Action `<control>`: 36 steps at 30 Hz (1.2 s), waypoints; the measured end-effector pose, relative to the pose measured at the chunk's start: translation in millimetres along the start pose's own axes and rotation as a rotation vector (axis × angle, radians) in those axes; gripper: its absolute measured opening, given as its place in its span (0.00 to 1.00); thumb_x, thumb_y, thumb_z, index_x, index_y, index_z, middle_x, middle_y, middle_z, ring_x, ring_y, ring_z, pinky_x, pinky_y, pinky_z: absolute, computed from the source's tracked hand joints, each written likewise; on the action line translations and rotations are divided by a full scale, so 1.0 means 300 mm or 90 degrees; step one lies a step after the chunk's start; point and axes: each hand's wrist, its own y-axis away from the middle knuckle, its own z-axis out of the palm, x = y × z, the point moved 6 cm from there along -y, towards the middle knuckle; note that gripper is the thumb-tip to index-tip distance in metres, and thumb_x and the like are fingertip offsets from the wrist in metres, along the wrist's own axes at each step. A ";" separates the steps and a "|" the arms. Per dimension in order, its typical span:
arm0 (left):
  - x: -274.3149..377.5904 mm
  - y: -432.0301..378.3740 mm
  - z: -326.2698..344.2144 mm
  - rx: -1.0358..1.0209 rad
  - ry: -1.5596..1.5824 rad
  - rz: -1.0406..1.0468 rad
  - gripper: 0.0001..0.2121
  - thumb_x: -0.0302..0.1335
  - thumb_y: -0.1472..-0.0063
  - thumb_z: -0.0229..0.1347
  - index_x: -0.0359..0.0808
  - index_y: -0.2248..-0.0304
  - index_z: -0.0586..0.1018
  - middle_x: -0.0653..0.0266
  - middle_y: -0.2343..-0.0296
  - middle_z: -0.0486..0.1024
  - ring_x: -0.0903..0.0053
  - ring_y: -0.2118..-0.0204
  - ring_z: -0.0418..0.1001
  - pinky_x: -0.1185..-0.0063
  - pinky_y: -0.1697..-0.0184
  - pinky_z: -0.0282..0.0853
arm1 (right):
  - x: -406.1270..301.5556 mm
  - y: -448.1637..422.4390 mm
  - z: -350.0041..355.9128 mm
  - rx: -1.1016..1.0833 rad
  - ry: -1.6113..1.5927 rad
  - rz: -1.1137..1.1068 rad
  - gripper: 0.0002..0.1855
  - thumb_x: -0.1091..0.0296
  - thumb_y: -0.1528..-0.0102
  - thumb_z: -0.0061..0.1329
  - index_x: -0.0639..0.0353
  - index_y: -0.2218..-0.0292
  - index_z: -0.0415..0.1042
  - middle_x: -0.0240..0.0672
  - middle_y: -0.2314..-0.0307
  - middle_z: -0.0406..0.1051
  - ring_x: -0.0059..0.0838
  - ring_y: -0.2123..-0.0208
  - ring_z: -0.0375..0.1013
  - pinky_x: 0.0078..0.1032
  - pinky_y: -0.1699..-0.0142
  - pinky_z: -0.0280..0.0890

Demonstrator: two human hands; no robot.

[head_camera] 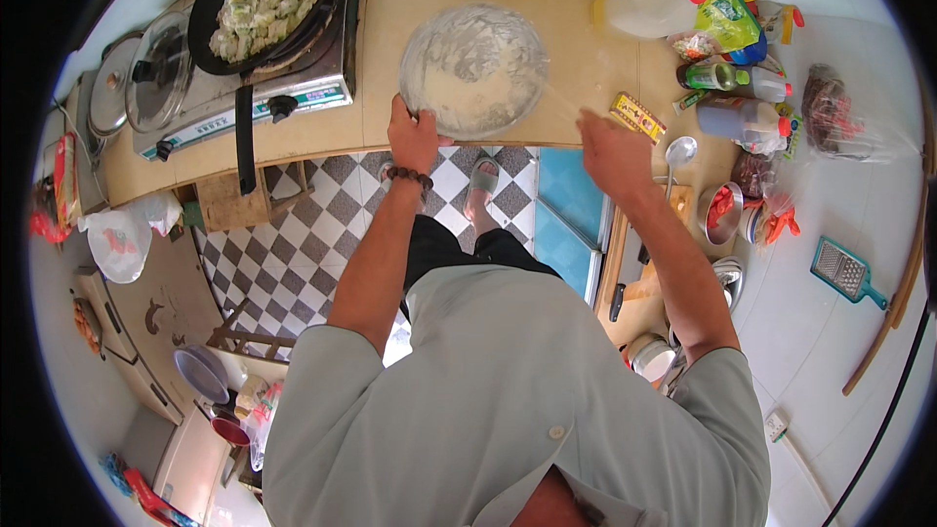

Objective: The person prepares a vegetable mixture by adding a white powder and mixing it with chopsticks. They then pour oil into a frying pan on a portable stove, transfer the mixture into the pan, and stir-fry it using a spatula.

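A wide mixing bowl (pixel 476 73) sits at the counter's front edge, its walls smeared with pale batter or wet flour. My left hand (pixel 413 135), with a beaded bracelet on the wrist, grips the bowl's near left rim. To the right of the bowl, over the counter edge, my right hand (pixel 616 161) is curled, its fingers blurred. A thin pale streak runs from those fingers towards the bowl; I cannot tell whether it is a utensil. Just beyond that hand lies a small yellow box (pixel 637 117) that bears writing.
On the left, a black frying pan (pixel 256 58) with floured pieces rests on a gas stove (pixel 293 80), its handle jutting past the counter edge. Bottles, including a white jug (pixel 648 6), crowd the right. A ladle (pixel 681 151), knife (pixel 617 301) and steel bowl (pixel 708 223) lie nearer me.
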 end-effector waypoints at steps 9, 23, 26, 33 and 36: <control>-0.009 0.006 0.012 -0.041 0.057 -0.026 0.15 0.19 0.36 0.47 0.24 0.51 0.71 0.51 0.62 0.79 0.68 0.73 0.83 0.77 0.80 0.81 | -0.047 -0.046 -0.020 0.008 -0.094 0.152 0.11 0.61 0.36 0.46 0.57 0.67 0.76 0.50 0.76 0.76 0.56 0.72 0.77 0.51 0.67 0.69; 0.001 0.011 0.025 -0.113 0.108 -0.058 0.15 0.19 0.35 0.47 0.24 0.50 0.72 0.50 0.61 0.79 0.67 0.70 0.83 0.77 0.78 0.82 | -0.236 -0.096 -0.011 -0.080 -0.140 -0.091 0.08 0.66 0.42 0.49 0.58 0.71 0.74 0.48 0.78 0.76 0.53 0.73 0.79 0.49 0.68 0.71; 0.004 -0.006 0.031 -0.121 0.061 -0.056 0.15 0.19 0.34 0.47 0.24 0.50 0.71 0.50 0.60 0.79 0.68 0.68 0.83 0.76 0.76 0.84 | -0.254 -0.090 -0.021 -0.074 -0.141 -0.063 0.07 0.66 0.42 0.49 0.57 0.68 0.75 0.47 0.77 0.77 0.51 0.72 0.79 0.48 0.68 0.71; 0.054 0.005 0.037 -0.129 -0.026 -0.002 0.15 0.18 0.36 0.46 0.25 0.49 0.70 0.49 0.57 0.77 0.68 0.66 0.83 0.75 0.74 0.86 | -0.203 -0.177 -0.096 0.027 -0.018 -0.089 0.09 0.64 0.37 0.47 0.54 0.61 0.78 0.42 0.77 0.78 0.50 0.72 0.79 0.46 0.69 0.71; 0.093 -0.007 0.010 -0.117 -0.013 -0.002 0.15 0.18 0.36 0.46 0.25 0.50 0.71 0.51 0.59 0.78 0.68 0.67 0.83 0.76 0.75 0.85 | -0.063 -0.171 -0.166 0.044 0.040 -0.036 0.10 0.61 0.36 0.47 0.53 0.62 0.79 0.44 0.75 0.78 0.51 0.71 0.78 0.45 0.68 0.71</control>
